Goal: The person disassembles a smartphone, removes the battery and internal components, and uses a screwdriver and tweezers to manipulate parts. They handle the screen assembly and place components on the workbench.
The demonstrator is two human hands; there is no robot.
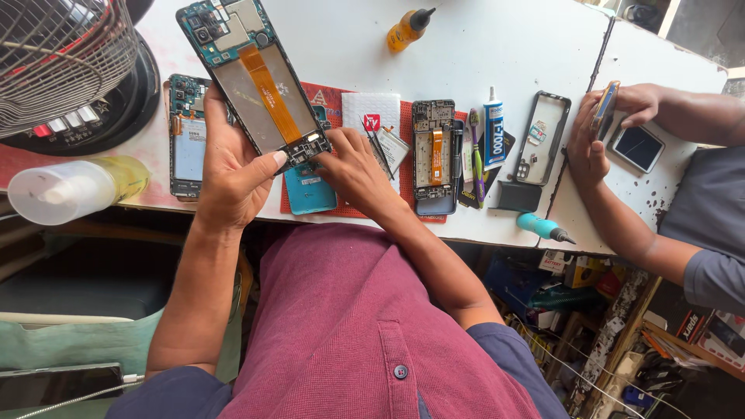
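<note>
My left hand (pixel 233 174) holds an opened phone (pixel 252 77) tilted above the white table (pixel 481 54); its back is off, showing a teal board, a metal plate and an orange flex cable. My right hand (pixel 353 172) rests at the phone's lower end, fingers closed on thin metal tweezers (pixel 380 155) that point away over a red mat (pixel 326 99). Under my hands lies a teal back cover (pixel 310 194). Another opened phone (pixel 188 140) lies left of my left wrist.
A third opened phone (pixel 433 151), a glue tube (pixel 493 128), a toothbrush (pixel 475 151), a bare frame (pixel 543 136) and an amber bottle (pixel 407 29) sit on the table. A co-worker's hands (pixel 594 143) hold a phone at right. A fan (pixel 62 62) stands at left.
</note>
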